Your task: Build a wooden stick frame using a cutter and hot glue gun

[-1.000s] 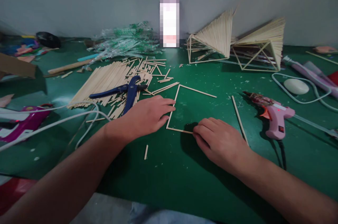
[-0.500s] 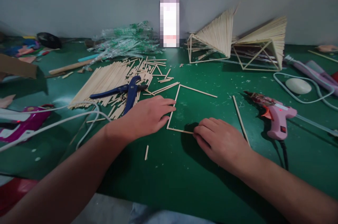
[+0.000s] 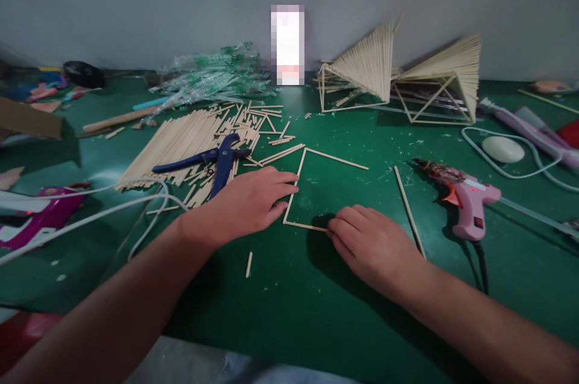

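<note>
Three thin wooden sticks [image 3: 337, 158] lie joined end to end on the green table, forming a frame with its right side unclosed. My left hand [image 3: 256, 200] rests over the left side stick [image 3: 292, 202], its outstretched fingertips touching it and the thumb near its lower part. My right hand [image 3: 373, 245] has its fingers closed on the far end of the near stick [image 3: 304, 226]; that end is hidden under the fingertips. A loose stick [image 3: 409, 210] lies just beyond my right hand. Below my left hand lies a short stick piece [image 3: 248, 264].
Blue cutters [image 3: 221, 161] lie on a pile of sticks [image 3: 169, 146]. A pink glue gun [image 3: 470, 200] rests at right, a purple one [image 3: 47, 212] at left with white cords. Two stick structures [image 3: 362, 67] and a bright pixelated rectangle [image 3: 287, 43] stand at the back.
The whole view has shifted slightly, so things appear a little lower and further left. Both hands keep their places on the sticks.
</note>
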`<move>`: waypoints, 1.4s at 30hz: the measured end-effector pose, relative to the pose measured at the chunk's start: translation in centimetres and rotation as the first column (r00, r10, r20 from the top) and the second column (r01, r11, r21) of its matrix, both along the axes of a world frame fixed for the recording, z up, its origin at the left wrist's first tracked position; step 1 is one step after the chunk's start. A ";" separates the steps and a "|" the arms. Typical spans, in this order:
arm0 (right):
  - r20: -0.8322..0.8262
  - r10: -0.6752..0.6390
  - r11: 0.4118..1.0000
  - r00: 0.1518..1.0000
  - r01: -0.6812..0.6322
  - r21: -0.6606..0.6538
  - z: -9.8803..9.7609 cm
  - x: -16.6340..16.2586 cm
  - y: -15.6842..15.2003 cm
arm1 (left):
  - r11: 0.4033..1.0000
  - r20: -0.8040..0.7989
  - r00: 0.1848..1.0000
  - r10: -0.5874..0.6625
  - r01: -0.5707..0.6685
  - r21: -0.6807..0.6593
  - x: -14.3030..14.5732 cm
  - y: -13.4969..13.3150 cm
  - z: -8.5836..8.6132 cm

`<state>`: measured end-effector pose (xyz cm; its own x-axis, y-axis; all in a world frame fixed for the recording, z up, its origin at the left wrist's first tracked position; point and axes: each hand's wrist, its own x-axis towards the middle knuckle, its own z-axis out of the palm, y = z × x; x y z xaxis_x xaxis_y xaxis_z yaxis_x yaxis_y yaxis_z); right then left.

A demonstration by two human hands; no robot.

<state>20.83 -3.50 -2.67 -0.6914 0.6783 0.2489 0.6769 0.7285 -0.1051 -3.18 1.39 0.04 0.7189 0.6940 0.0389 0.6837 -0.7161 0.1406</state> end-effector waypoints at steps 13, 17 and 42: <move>0.028 -0.035 0.991 0.999 0.038 -0.130 1.5 0.8 0.3 | 1.000 -0.009 1.000 -0.005 0.005 0.008 0.0 -0.1 0.0; 0.054 -0.025 0.993 0.998 0.031 -0.115 1.1 0.5 0.5 | 1.000 -0.017 1.000 -0.012 0.012 0.016 0.0 -0.2 0.1; 0.181 -0.132 0.981 0.975 0.155 -0.120 3.0 3.5 7.6 | 1.000 -0.027 1.000 0.007 -0.008 -0.030 0.1 0.1 0.4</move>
<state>24.30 4.09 0.29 -0.6090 0.7923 0.0363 0.7895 0.6099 -0.0678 -3.12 1.45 0.48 0.7140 0.7002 -0.0017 0.6931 -0.7064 0.1438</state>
